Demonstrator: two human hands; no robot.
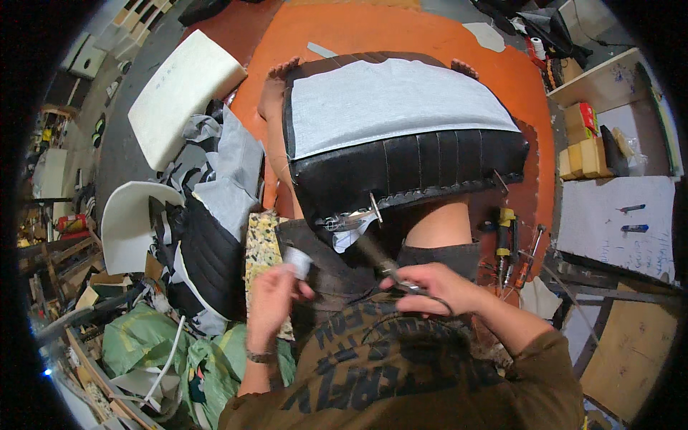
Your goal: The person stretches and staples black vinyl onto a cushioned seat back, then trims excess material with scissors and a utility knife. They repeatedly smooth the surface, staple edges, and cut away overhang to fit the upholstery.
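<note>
Across my lap rests a seat cushion (401, 168) with a black ribbed side and a pale grey fabric panel (394, 97). Stitching runs along its near edge, where metal brackets stick out. A white scrap of fabric (350, 239) hangs at the left part of that edge. My right hand (433, 288) grips what look like scissors (390, 271) by the dark handle loops, their blades blurred and pointing up-left toward the edge. My left hand (276, 290), near my left thigh, holds a small whitish piece (297, 263) too blurred to name.
To the left lie a white foam block (186, 93), black and grey covers (211, 236), a speckled foam strip (264, 244) and green sacks (143, 340). Screwdrivers (505, 240) lie to the right, beside a white board with pens (616, 218). An orange mat (494, 79) covers the floor.
</note>
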